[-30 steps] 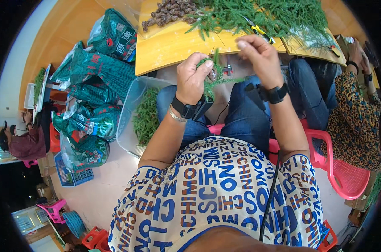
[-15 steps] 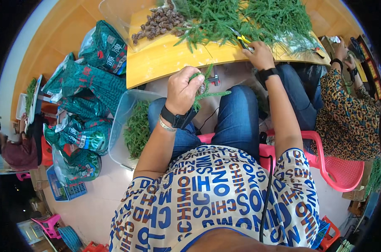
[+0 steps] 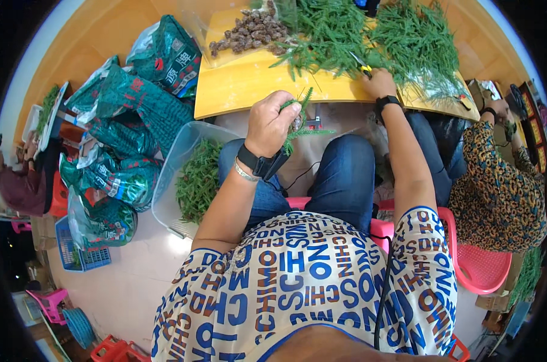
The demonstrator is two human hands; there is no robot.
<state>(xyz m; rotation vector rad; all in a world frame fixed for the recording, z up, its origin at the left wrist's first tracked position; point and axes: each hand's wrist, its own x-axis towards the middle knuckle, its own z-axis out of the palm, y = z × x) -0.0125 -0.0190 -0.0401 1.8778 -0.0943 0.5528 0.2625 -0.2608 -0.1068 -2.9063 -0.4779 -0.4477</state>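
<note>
Green sprig bundle (image 3: 297, 123) clutched in left hand (image 3: 272, 123), right hand (image 3: 379, 81) on table greens (image 3: 406, 42)

Head camera looks steeply down, close over the lap, perhaps tilted forward.

Quick count, top to bottom: one yellow wooden tabletop (image 3: 243, 84) at upper centre. One pile of brown knobbly nuts (image 3: 249, 33) on it, upper middle. Two heaps of green feathery sprigs (image 3: 406, 42) upper right. One clear plastic tub of green cuttings (image 3: 192, 181) left of centre. Roughly five green printed plastic sacks (image 3: 134, 114) stacked upper left. One blue plastic crate (image 3: 83, 256) lower left. Two pink plastic chairs (image 3: 482, 271), centre and right.
</note>
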